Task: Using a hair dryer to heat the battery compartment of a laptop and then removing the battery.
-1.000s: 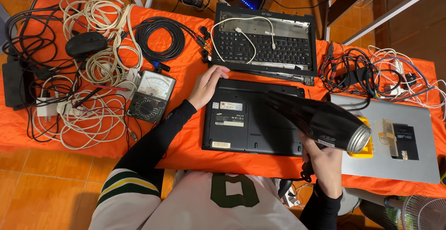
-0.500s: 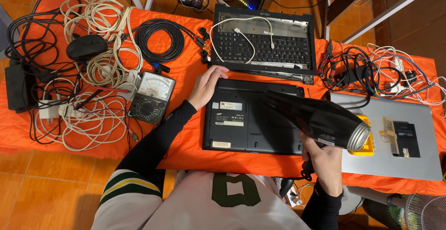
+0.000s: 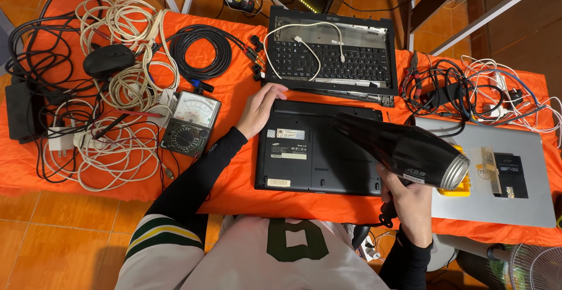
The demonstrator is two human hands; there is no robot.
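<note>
My right hand (image 3: 410, 199) grips the handle of a black hair dryer (image 3: 404, 149), held over the right part of an upside-down black laptop (image 3: 310, 155) on the orange cloth. The dryer's silver end (image 3: 455, 172) faces right. My left hand (image 3: 260, 108) rests flat on the laptop's top left corner, fingers together. Behind the laptop lies a black keyboard frame (image 3: 333, 56) with a white cable looped across it.
An analog multimeter (image 3: 190, 123) sits left of the laptop. Coils of white and black cables (image 3: 117, 91) and a black mouse (image 3: 108, 60) crowd the left. A silver laptop lid (image 3: 492, 179) lies right, with tangled wires (image 3: 468, 88) behind it. A fan (image 3: 533, 266) stands at bottom right.
</note>
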